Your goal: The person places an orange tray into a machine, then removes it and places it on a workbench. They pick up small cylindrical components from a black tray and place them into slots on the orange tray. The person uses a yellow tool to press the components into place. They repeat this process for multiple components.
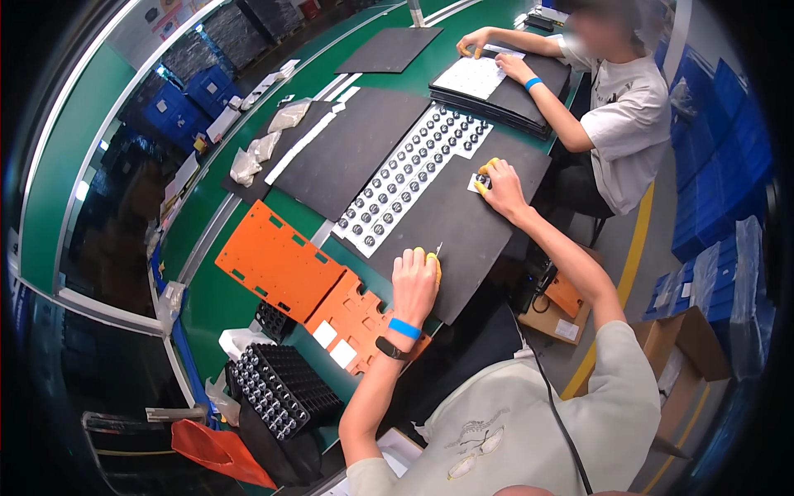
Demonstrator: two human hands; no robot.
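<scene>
My left hand, with yellow finger covers and a blue wristband, is closed over the near part of the black mat. A thin pointed tool sticks out past its fingertips; the rest is hidden in the hand. Farther right, my right hand pinches a small white piece bearing a dark round part, at the mat's far end. White sheets with rows of black round parts lie along the mat's left side. Between the sheets and my right hand the mat's surface shows.
An orange panel and a black tray of round parts are at lower left. More black mats and plastic bags lie beyond. A co-worker handles a white sheet on stacked black mats at far right.
</scene>
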